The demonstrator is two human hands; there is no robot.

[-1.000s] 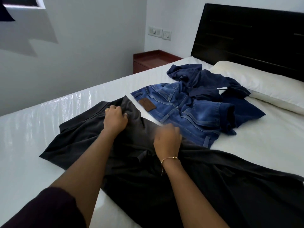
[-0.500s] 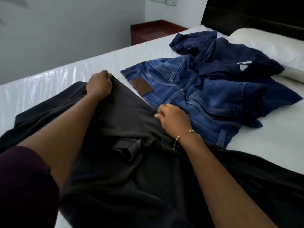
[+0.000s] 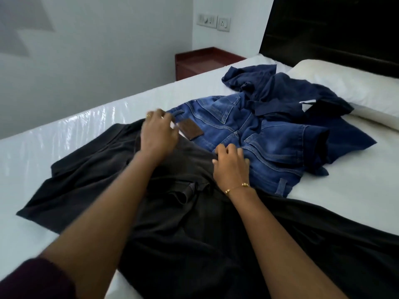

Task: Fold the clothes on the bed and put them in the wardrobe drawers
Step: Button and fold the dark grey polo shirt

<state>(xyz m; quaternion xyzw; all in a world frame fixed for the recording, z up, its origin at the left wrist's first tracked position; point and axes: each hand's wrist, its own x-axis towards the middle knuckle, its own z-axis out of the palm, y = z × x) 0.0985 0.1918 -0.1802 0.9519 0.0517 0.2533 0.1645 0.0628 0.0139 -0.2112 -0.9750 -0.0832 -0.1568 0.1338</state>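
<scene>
Dark grey trousers (image 3: 177,223) lie spread across the white bed (image 3: 43,165), waistband towards the far side. My left hand (image 3: 158,134) is blurred, its fingers stretched out over the waistband's far edge, right beside the jeans' brown patch. My right hand (image 3: 232,167) has curled fingers and pinches the trousers' right waistband edge where it meets the blue jeans (image 3: 259,139). Behind the jeans lies a crumpled navy shirt (image 3: 287,98), partly on top of them.
A white pillow (image 3: 345,83) lies against the dark headboard (image 3: 334,29) at the far right. A red-brown bedside table (image 3: 203,61) stands beyond the bed's far edge, under the wall sockets (image 3: 213,21). No wardrobe is in view.
My left hand has let go of the waistband and slid right towards the jeans, fingers now stretched out. My right hand stays on the trousers' edge. The camera has lifted and pulled back.
</scene>
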